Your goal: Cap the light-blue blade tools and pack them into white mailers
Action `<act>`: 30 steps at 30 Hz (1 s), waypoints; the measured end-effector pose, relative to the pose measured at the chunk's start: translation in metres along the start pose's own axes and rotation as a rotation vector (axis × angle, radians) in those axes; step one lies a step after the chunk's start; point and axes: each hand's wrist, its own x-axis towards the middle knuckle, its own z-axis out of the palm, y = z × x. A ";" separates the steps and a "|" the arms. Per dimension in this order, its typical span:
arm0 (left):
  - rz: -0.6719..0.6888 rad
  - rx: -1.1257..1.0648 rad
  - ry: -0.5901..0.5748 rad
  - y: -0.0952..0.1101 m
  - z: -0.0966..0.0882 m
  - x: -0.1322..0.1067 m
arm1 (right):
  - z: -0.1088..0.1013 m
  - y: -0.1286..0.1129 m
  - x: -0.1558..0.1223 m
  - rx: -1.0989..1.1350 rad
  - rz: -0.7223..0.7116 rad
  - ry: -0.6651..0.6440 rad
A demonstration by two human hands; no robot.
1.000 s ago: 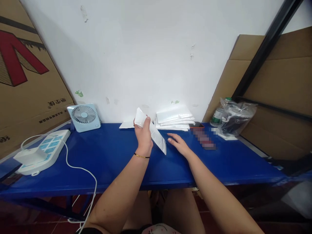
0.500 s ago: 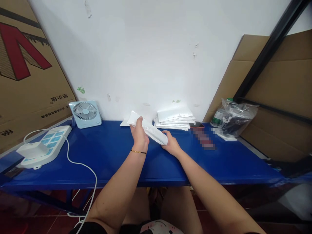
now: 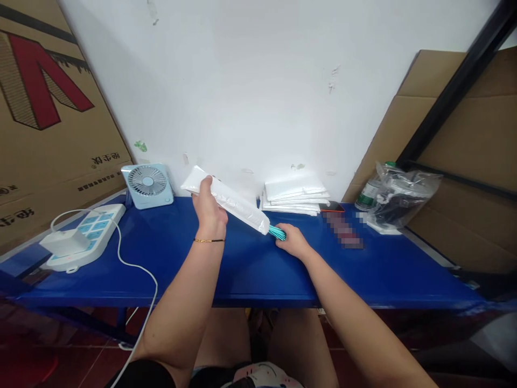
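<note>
My left hand (image 3: 210,207) is closed round a long white plastic sleeve (image 3: 238,206), which slants down to the right above the table. Out of its lower right end sticks a teal ribbed bundle (image 3: 277,232) of thin strips; its exact kind does not show. My right hand (image 3: 294,241) pinches the outer end of this bundle. The rest of the bundle is hidden inside the sleeve. Just behind my right hand lies a stack of flat white packets (image 3: 293,195) against the wall.
On the blue table (image 3: 258,275) stand a small light-blue fan (image 3: 148,184) and a power strip (image 3: 99,229) with a charger and white cable. At right are a dark phone-like object (image 3: 332,206), a bottle (image 3: 367,195) and a clear plastic bag (image 3: 407,196). Cardboard (image 3: 456,124) lines the right side.
My left hand has moved left with the white sleeve, away from my right hand. The teal bundle now shows between the sleeve's end and my right hand.
</note>
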 end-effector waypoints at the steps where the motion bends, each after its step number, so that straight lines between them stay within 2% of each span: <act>1: 0.025 0.009 0.000 0.007 -0.001 0.004 | -0.002 0.000 -0.001 -0.017 -0.005 -0.011; 4: 0.149 0.058 -0.026 0.030 -0.004 0.019 | -0.008 0.000 -0.003 -0.056 -0.009 -0.047; 7: 0.358 0.203 -0.098 0.049 -0.009 0.030 | -0.011 0.000 -0.003 -0.070 -0.005 -0.073; 10: 0.587 0.559 -0.207 0.055 -0.018 0.033 | -0.013 -0.002 -0.003 -0.086 -0.004 -0.092; 12: 0.644 0.939 -0.363 0.046 -0.028 0.029 | -0.016 -0.003 -0.003 -0.099 -0.017 -0.111; 13: 0.626 1.154 -0.472 0.039 -0.034 0.026 | -0.018 -0.003 -0.003 -0.101 -0.029 -0.127; 15: 0.500 1.568 -0.733 0.018 -0.050 0.020 | -0.023 -0.003 -0.002 -0.092 -0.062 -0.180; 18: 0.192 1.954 -0.978 -0.014 -0.081 0.015 | -0.032 -0.003 0.002 -0.065 -0.100 -0.287; 20: -0.013 2.038 -1.182 -0.030 -0.100 0.015 | -0.035 -0.001 0.004 -0.058 -0.113 -0.339; 21: -0.072 2.053 -1.253 -0.035 -0.109 0.016 | -0.036 -0.001 0.005 -0.055 -0.120 -0.352; 24: -0.118 2.041 -1.357 -0.037 -0.126 0.019 | -0.034 0.001 0.005 -0.053 -0.159 -0.331; 28: -0.162 1.976 -1.477 -0.023 -0.127 0.019 | -0.025 -0.002 0.001 -0.106 -0.225 -0.271; 30: -0.158 1.936 -1.439 -0.020 -0.119 0.016 | -0.022 -0.005 -0.002 -0.128 -0.244 -0.266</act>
